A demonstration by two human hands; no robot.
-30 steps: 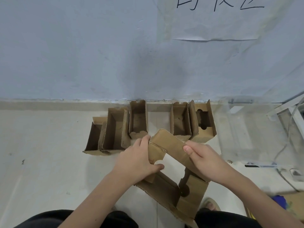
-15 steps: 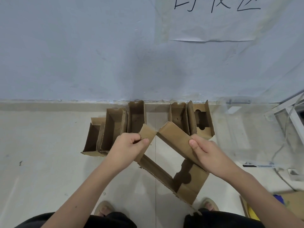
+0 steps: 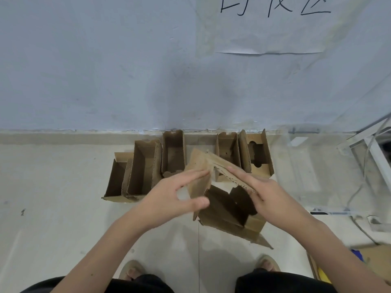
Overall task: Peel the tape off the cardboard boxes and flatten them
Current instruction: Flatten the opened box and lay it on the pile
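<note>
Above the pale floor (image 3: 53, 208), in front of the blue wall (image 3: 105, 70), both hands held one cardboard box (image 3: 222, 208) that was partly pulled open. Its near end hung low between the person's two sandalled feet (image 3: 267, 264), and its far flaps rose toward the wall. The left hand (image 3: 173, 197) had its fingers stretched along one raised flap (image 3: 198, 178) with the thumb spread below, pinching the flap loosely; motion blur hid how firm the grip was. The right hand (image 3: 262, 191) lay with straight fingers pressed flat along the top of the other flap (image 3: 228, 168), thumb tucked beneath the edge. Against the wall stood a row of open boxes (image 3: 146, 166), close side by side, just behind the held one. To the right of that row sat a clear plastic bin (image 3: 306, 166), also against the wall. On the wall hung a white paper sheet (image 3: 270, 28) bearing black handwriting.
</note>
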